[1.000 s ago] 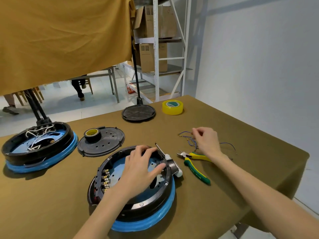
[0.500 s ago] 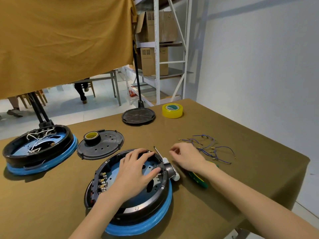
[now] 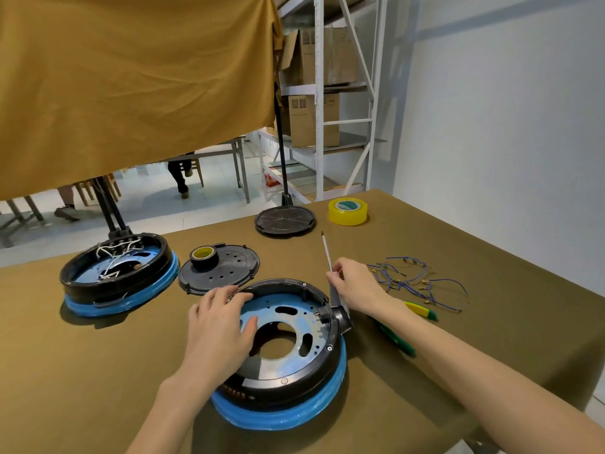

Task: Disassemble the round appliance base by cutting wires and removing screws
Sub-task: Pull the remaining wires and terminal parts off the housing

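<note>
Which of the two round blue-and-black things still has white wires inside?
The round black appliance base with a blue rim at the far left: white wires tangle inside it. The near one under the left hand shows only its bare blue plate.

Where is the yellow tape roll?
In the head view, the yellow tape roll sits flat at the far edge of the table, right of centre. It is just right of the black round cover, not touching it.

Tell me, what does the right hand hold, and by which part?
The right hand holds a thin metal-shafted screwdriver, fingers pinching the lower shaft; its handle is hidden.
</note>
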The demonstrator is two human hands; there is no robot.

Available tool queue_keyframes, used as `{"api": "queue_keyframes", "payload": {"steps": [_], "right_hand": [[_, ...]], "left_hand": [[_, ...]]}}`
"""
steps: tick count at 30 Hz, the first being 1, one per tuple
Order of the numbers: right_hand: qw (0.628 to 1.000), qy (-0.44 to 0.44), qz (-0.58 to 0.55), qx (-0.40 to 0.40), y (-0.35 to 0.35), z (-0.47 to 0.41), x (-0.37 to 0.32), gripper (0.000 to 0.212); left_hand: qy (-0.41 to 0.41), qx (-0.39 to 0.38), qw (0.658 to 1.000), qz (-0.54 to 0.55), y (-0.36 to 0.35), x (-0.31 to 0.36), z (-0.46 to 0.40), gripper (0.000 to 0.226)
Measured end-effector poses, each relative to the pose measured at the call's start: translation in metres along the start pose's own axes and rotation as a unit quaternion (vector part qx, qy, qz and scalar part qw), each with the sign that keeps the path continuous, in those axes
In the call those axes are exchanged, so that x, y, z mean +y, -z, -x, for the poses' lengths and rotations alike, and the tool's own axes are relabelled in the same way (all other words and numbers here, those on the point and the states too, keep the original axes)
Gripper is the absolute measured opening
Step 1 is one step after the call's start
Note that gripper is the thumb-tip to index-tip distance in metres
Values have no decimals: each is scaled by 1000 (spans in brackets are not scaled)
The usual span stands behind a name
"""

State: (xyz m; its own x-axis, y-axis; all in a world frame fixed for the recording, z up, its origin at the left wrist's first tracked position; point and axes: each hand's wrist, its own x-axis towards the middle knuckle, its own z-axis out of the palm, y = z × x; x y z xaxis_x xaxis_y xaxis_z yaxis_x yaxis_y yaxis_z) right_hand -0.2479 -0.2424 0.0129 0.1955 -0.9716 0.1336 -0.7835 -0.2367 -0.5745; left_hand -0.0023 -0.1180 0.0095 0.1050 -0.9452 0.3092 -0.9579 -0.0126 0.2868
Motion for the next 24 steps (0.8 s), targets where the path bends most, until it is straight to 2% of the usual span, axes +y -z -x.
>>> {"api": "queue_keyframes", "payload": {"steps": [2,4,9,16,19,21,22,24], "right_hand": [[996,52,-38,59,3,5,-3,19],[996,66,-15,55,4,7,-4,21],[997,-23,67,30,6,1,15,27],[996,-76,48,-23,-2,-21,5,27],[999,-50,1,14,-3,-11,-10,29],[998,-22,-55,6,-5,11,-24,38],[998,-7,-55,-22,-9,24,-31,42],[998,27,29,-53,-18,45,-38,47]], "left_hand": [[23,-33,998,50,1,-7,3,49],[35,-40,992,116,0,-7,6,47],[53,-7,984,168,-1,-3,4,41],[66,11,975,214,-5,-6,0,39],[80,21,963,256,-7,-10,2,39],[98,31,952,289,-8,-10,1,38],[106,35,948,299,-10,-10,-1,39],[121,41,942,311,-10,-10,-2,40]]}}
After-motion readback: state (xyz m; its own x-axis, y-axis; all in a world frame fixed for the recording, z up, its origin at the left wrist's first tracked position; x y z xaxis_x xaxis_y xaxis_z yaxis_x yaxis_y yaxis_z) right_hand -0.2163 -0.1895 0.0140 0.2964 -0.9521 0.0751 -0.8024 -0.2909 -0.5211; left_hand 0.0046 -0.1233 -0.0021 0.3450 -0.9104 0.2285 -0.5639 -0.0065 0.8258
